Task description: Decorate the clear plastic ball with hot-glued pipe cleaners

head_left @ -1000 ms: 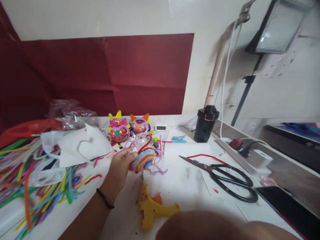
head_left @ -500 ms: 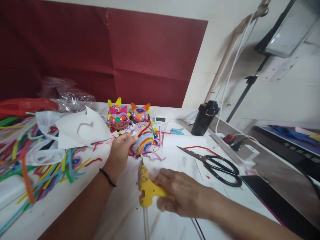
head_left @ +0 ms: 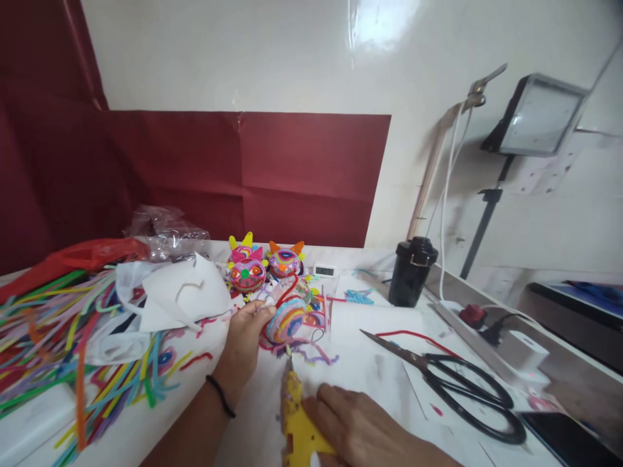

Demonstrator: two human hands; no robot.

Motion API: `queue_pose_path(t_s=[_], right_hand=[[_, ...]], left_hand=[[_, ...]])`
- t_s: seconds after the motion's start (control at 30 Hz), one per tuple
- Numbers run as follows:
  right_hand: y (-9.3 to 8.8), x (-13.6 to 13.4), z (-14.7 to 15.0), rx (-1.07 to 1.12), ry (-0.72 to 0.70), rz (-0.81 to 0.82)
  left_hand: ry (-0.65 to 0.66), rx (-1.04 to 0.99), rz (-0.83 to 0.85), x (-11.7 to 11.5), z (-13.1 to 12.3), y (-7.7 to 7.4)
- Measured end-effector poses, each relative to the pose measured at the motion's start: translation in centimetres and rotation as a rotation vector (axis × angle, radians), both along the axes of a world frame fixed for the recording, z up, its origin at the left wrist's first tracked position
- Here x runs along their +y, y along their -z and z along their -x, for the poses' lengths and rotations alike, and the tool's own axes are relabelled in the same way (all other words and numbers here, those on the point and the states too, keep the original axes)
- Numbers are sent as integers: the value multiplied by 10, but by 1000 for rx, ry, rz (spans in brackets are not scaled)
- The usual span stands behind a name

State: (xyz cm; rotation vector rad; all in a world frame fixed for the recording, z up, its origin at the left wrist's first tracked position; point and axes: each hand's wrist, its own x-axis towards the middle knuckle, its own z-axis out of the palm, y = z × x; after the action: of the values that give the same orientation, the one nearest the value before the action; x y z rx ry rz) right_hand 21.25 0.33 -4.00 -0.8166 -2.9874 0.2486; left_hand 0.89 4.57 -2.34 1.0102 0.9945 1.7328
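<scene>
Change: since half a second ago the right hand [head_left: 363, 428] and its yellow glue gun [head_left: 296, 431] have drawn toward the near edge of the view, and the gun's nozzle now stands closer to the striped ball [head_left: 286, 321]. The left hand [head_left: 246, 337] has kept the ball where it was.
Left grip: thumb and fingers are closed on the left side of the striped ball, holding it. A dark band circles the wrist.
Right grip: closed around the glue gun's body. The nozzle points away toward the ball, its tip just near of it; whether tip and ball touch cannot be told.
Striped ball: at the centre of the tabletop [head_left: 370, 363], wound in pink, blue and yellow bands. A red loop rises at its top and loose purple strands lie beneath it.
Far of the ball: two decorated balls with pointed ears [head_left: 249, 271] sit side by side, with a small digital display [head_left: 324, 269] just to their right.
Left side: a pile of coloured pipe cleaners [head_left: 53, 337], a cut white sheet [head_left: 182, 295], a red bag [head_left: 82, 256] and a clear bag [head_left: 165, 227].
Right side: black scissors [head_left: 462, 389] lie with the blades pointing left. A black lidded cup [head_left: 411, 272] stands farther off, and a power strip [head_left: 487, 318] runs along the right edge.
</scene>
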Motion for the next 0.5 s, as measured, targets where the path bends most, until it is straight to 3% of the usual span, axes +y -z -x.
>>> queue_pose_path(t_s=[0.13, 0.27, 0.37, 0.5], right_hand=[[-26, -2, -24, 280, 130, 217], [-50, 3, -44, 626, 105, 500], [-59, 12, -51, 814, 73, 675], [-63, 21, -47, 887, 91, 809]], left_hand=[[5, -4, -11, 2, 4, 2], [6, -26, -8, 2, 5, 2], [11, -42, -3, 1, 2, 0], [30, -51, -2, -1, 0, -1]])
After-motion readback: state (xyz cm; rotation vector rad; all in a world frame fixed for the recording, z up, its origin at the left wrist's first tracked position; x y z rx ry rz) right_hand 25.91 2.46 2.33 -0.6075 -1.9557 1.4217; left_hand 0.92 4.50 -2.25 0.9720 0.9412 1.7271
